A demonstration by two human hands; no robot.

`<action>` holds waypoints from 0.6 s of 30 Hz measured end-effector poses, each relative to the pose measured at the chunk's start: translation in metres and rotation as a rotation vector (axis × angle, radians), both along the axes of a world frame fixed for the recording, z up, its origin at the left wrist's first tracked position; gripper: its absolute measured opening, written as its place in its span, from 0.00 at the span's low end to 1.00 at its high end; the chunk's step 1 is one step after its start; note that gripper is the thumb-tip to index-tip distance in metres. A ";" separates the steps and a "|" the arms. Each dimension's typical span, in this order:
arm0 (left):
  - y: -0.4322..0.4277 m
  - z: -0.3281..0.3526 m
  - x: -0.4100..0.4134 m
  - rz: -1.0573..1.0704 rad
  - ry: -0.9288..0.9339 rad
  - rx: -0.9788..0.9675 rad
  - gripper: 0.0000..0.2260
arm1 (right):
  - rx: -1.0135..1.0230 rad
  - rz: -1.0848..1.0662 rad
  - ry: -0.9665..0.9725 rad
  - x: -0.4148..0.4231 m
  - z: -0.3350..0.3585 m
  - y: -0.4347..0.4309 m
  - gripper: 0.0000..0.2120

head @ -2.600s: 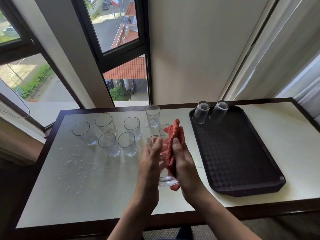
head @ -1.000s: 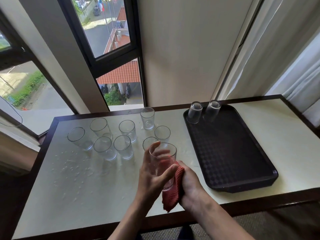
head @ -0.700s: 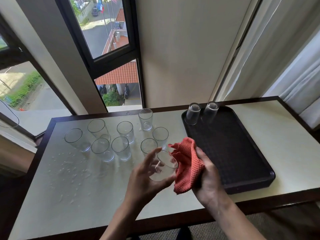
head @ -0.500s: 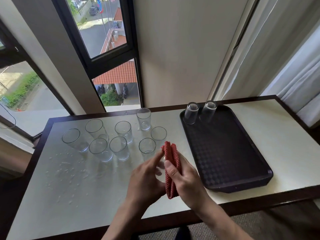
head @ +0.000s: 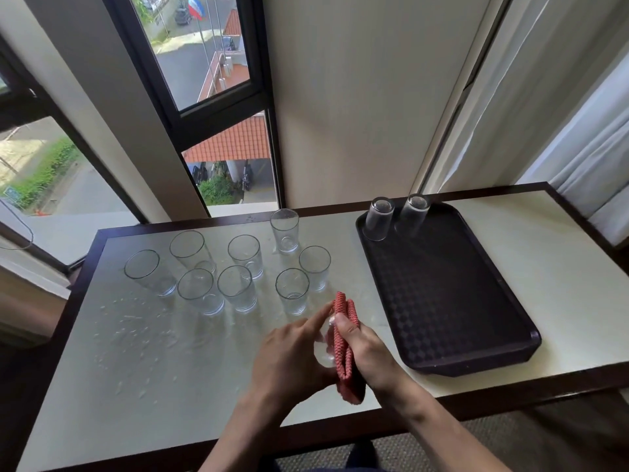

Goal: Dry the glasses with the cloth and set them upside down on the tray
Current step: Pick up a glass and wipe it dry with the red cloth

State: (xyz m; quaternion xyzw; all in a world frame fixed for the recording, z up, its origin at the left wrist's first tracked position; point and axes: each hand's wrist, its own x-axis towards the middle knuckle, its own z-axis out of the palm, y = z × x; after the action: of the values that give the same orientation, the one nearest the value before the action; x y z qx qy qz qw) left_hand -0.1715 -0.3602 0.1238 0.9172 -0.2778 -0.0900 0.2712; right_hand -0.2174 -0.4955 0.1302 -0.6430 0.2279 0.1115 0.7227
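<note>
My left hand (head: 292, 359) grips a clear glass (head: 323, 349) held low over the table's front, mostly hidden between my hands. My right hand (head: 367, 352) presses the folded red cloth (head: 344, 338) against that glass's right side. Several upright clear glasses (head: 238, 287) stand grouped on the left half of the table. On the dark tray (head: 452, 321) at the right, two glasses (head: 379, 219) stand upside down at its far left corner.
Water drops (head: 136, 335) speckle the white tabletop (head: 153, 386) at the left. A dark wooden rim (head: 510, 400) frames the table. Windows and a wall stand behind it, and curtains (head: 585, 158) hang at the right.
My left hand turned the glass while the cloth moved from its base, came away briefly, and is now folded flat against its side. My view has shifted slightly.
</note>
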 end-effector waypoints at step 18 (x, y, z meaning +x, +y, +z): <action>0.078 -0.059 -0.010 0.353 0.472 -0.465 0.37 | -1.213 0.289 -0.017 0.011 -0.112 0.015 0.19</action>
State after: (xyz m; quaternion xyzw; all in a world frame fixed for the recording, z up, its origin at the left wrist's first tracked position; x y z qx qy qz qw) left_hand -0.1817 -0.2825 0.0649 0.8188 -0.0581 -0.1853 0.5402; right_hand -0.2067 -0.4810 0.0184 -0.9642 0.1553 0.0537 0.2081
